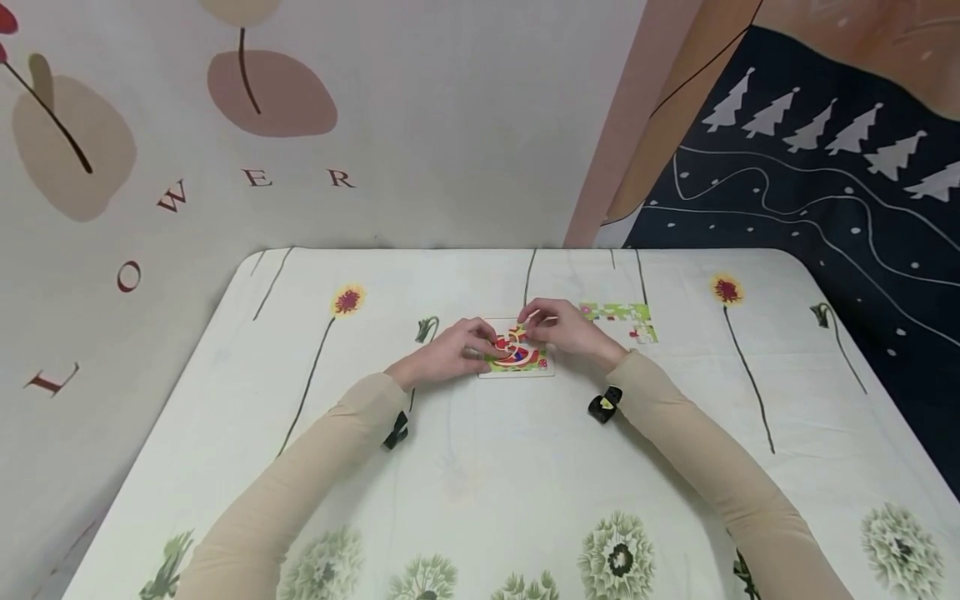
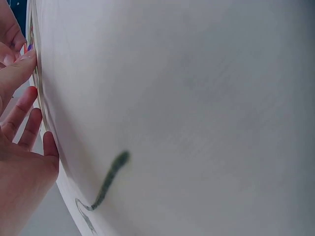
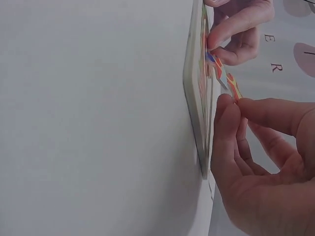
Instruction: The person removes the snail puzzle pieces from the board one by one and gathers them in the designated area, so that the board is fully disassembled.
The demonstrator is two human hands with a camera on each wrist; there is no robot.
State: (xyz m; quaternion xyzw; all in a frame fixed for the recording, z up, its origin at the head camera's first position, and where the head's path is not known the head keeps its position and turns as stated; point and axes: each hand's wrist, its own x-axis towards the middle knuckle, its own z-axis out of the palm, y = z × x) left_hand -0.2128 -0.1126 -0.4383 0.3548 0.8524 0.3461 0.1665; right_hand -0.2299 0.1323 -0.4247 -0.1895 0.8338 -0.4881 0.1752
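Note:
A small jigsaw puzzle [image 1: 517, 363] with a red, yellow and green picture lies in a shallow white-edged tray [image 1: 553, 372] on the table. Over its upper right part my right hand [image 1: 561, 327] pinches a red-and-yellow puzzle piece [image 3: 235, 88] between thumb and forefinger. My left hand [image 1: 455, 350] is at the tray's left side, thumb and forefinger closing on a blue-and-orange puzzle piece [image 3: 218, 66] that tilts up from the tray. The two pieces meet or nearly meet; whether they interlock I cannot tell. Fingers cover part of the picture.
Several loose green puzzle pieces [image 1: 617, 312] lie right of the tray, beyond my right hand. A flower-print cloth [image 1: 480, 467] covers the table. Its far edge meets a printed wall hanging [image 1: 465, 167], with a dark tree-patterned cloth [image 1: 795, 208] at right.

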